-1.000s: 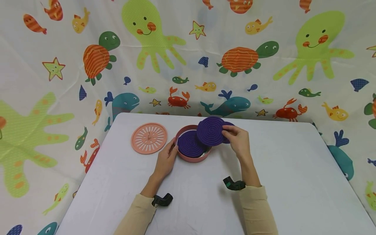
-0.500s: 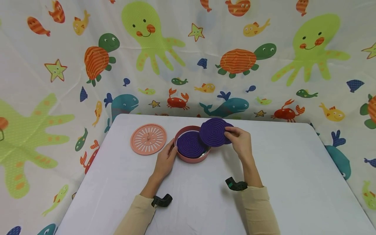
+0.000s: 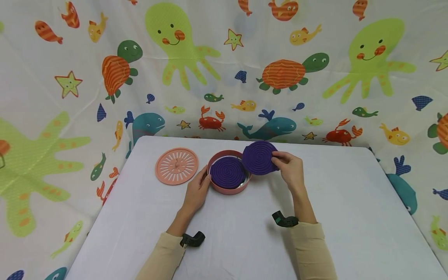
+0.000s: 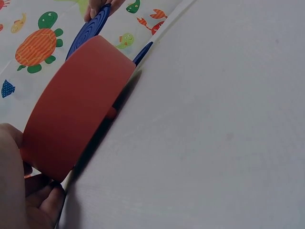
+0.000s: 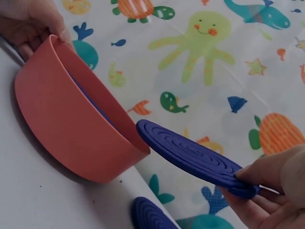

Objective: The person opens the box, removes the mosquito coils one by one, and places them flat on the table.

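My left hand (image 3: 196,189) grips the left side of a round pink container (image 3: 229,191), thumb at its rim. Inside it lies a purple spiral-patterned coaster (image 3: 228,172), and a bit of shiny interior shows beside that. My right hand (image 3: 291,170) pinches the edge of another purple spiral coaster (image 3: 259,157), raised at the container's upper right. In the right wrist view, this held coaster (image 5: 190,155) tilts apart from the pink wall, thumb on top and fingers beneath. A further purple coaster (image 5: 151,214) lies on the table below it, mostly hidden behind the held one in the head view.
A flat pink slotted disc (image 3: 177,166) with a small raised piece in its centre lies left of the container. The white table (image 3: 350,217) ends at the back against a curtain (image 3: 217,58) printed with sea animals.
My right hand has moved to the right with its coaster, uncovering more of the coaster inside the container and covering the one behind. My left hand keeps its hold in place.
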Available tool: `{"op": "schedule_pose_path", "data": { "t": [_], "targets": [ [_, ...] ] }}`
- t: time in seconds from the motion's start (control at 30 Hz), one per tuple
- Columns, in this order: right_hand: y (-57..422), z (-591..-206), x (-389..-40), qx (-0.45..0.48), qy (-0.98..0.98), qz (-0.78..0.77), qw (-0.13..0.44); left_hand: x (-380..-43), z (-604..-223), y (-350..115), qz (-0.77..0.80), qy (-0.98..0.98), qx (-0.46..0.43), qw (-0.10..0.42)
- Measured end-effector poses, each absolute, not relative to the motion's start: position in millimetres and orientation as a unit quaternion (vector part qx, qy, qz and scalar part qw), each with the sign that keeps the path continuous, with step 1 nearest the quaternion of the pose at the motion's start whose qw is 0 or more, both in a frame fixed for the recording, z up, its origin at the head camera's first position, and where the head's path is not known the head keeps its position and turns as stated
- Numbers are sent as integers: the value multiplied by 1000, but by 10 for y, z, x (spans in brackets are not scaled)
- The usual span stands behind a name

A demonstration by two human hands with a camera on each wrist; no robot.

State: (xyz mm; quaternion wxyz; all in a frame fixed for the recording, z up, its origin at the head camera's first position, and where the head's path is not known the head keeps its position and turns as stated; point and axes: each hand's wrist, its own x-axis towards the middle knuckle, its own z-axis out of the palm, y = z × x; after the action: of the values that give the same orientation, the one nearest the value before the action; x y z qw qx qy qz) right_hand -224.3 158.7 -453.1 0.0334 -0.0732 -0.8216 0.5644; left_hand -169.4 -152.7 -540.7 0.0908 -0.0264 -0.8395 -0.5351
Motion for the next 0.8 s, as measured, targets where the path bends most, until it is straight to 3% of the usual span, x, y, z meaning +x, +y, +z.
{"op": "schedule_pose_path", "data": {
  "t": [0.8],
  "targets": [
    [1783, -4573, -2254, -82, -822, 561, 57, -1660, -5432, -1499, -537, -838, -28, 96]
  ]
}}
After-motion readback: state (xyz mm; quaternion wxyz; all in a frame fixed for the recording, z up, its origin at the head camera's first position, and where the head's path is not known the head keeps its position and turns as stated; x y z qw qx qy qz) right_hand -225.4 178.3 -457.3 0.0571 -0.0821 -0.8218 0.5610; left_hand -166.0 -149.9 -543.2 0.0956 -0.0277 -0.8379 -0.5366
